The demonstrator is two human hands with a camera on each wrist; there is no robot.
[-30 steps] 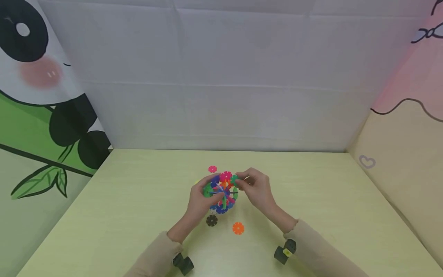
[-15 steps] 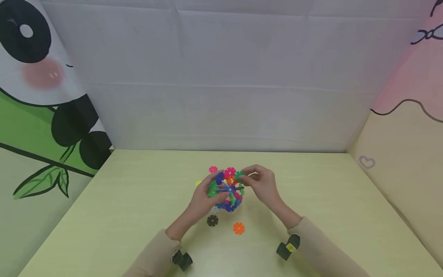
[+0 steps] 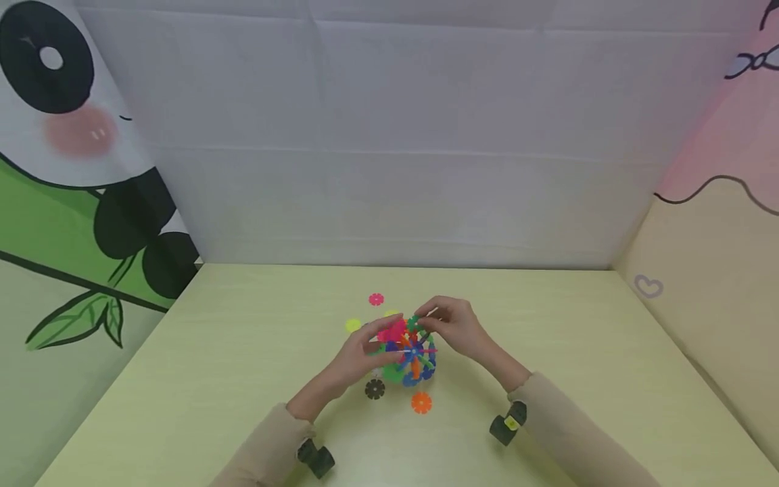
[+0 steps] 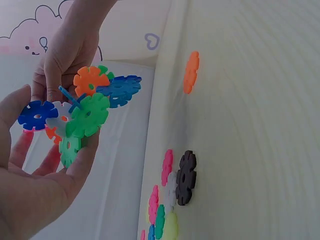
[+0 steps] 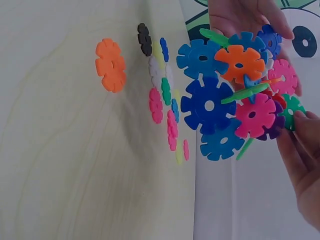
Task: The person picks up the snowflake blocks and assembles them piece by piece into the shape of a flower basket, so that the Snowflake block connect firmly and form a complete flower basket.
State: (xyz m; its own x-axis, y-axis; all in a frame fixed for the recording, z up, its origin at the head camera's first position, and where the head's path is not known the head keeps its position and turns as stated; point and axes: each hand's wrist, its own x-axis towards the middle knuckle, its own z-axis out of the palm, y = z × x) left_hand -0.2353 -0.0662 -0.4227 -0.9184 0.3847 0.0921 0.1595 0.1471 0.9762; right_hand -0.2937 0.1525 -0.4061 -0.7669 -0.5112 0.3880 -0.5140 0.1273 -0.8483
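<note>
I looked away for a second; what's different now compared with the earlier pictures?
The cluster of flower-shaped discs has turned and shifted right in the head view and a little nearer the person. The left hand moved with it, uncovering more of a yellow disc. The right hand still pinches the green disc; the loose orange disc and black disc stayed put.

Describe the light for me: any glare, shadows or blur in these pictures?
Head view: pale sheen on the table near the bottom edge, disc cluster lacking fine detail; left wrist view: dimmer, bluish, tipped sideways; right wrist view: also sideways, soft shadow beside the loose orange disc, cluster's notches fairly crisp.
</note>
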